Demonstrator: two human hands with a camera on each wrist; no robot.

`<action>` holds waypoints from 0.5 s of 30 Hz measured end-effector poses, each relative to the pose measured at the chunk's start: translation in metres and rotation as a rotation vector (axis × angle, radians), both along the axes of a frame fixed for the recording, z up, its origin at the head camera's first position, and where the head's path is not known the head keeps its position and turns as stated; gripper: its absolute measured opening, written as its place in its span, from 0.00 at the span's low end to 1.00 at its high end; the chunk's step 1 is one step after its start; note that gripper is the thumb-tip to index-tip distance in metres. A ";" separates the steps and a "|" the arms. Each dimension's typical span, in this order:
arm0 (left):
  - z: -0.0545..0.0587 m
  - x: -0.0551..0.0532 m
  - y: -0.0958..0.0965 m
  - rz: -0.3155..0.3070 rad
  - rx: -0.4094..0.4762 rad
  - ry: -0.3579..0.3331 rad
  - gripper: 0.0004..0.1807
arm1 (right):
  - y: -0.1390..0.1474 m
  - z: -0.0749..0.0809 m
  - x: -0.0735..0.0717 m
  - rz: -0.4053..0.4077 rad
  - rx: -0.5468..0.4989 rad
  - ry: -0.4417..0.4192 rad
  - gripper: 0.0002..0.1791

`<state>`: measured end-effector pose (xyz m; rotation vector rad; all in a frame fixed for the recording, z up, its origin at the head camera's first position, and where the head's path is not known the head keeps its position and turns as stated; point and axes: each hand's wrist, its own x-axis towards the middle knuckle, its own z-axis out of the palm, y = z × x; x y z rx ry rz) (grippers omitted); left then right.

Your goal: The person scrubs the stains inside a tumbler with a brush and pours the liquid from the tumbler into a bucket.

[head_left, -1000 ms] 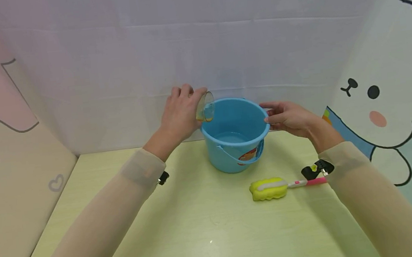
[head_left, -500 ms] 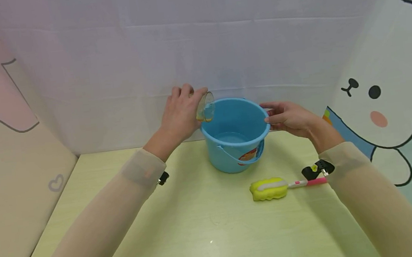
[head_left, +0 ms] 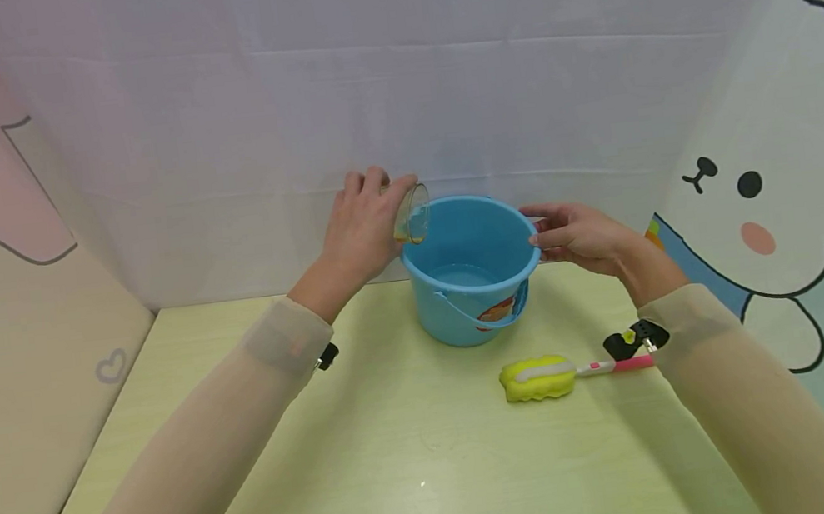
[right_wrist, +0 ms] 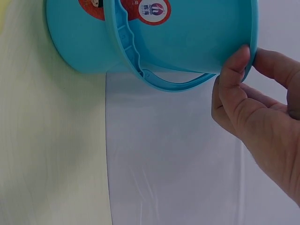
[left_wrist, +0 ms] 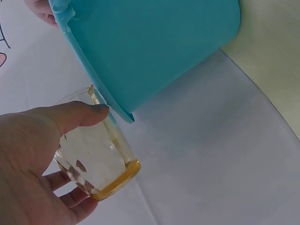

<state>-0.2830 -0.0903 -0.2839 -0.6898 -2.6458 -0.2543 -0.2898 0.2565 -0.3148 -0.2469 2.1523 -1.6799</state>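
My left hand (head_left: 359,227) grips a clear drinking glass (head_left: 413,213), tilted on its side with its mouth over the left rim of a blue bucket (head_left: 442,312). In the left wrist view, the glass (left_wrist: 96,152) shows an amber-tinted base and small brown marks, and its mouth end is close against the bucket's rim. On the opposite side, my right hand (head_left: 582,239) pinches the bucket's rim between thumb and fingers, seen closer in the right wrist view. The bucket stands upright, its handle (right_wrist: 173,86) hanging down. Whether liquid is running from the glass, I cannot tell.
A yellow sponge brush (head_left: 538,379) with a white and pink handle lies in front of the bucket, to its right. The pale wooden table (head_left: 373,462) meets a white cloth wall (head_left: 234,142) behind the bucket. Cartoon-printed panels border both sides.
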 end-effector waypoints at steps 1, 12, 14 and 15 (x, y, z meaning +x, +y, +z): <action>0.000 0.000 0.000 0.000 0.001 0.000 0.49 | 0.000 0.000 0.000 0.002 0.002 0.000 0.38; 0.000 0.001 0.000 0.002 -0.014 0.004 0.47 | 0.000 0.000 0.000 -0.007 0.004 -0.004 0.38; 0.000 0.001 0.000 0.001 -0.015 0.006 0.47 | 0.000 0.000 0.000 -0.004 0.005 -0.006 0.38; 0.000 0.001 0.000 0.000 -0.016 0.008 0.47 | 0.000 -0.001 0.000 0.000 0.006 -0.007 0.38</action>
